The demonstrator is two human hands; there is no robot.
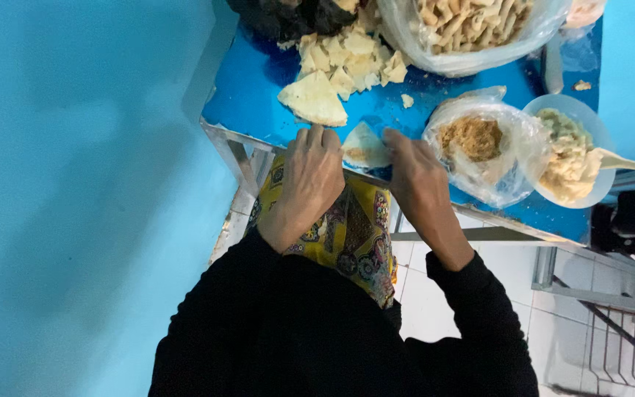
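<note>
a: looking at the hands first. left hand (311, 173) is palm down at the near edge of the blue table (248, 95), fingers curled over, tips touching the left side of a small folded pastry wrapper (364, 147). right hand (414, 170) mirrors it, fingertips pinching the wrapper's right edge.

b: so both gripping the same piece?

a: yes. both hands mostly closed, pinching that one wrapper between them. it sits on the table right at the near edge, between the two hands. can't see the thumbs, so the exact grip underneath is unclear.

b: what's around it?

a: larger triangular flat piece (314, 99) just beyond the left hand, not touching it. behind that, a loose pile of pale cut pieces (354, 59). top right, a clear plastic bag of pale strips (472, 26).

b: right side?

a: clear bag with brownish shredded filling (475, 140), just beside the right hand. next to it a clear bowl of pale mash (571, 158) with a spoon handle (633, 163) sticking out to the right.

b: anything in the way?

a: filling bag crowds the right hand, the triangle crowds the left. dark bag (288, 16) at the far edge, cut off. below the table, a yellow patterned cloth (354, 235) on the lap, black sleeves (259, 309).
</note>
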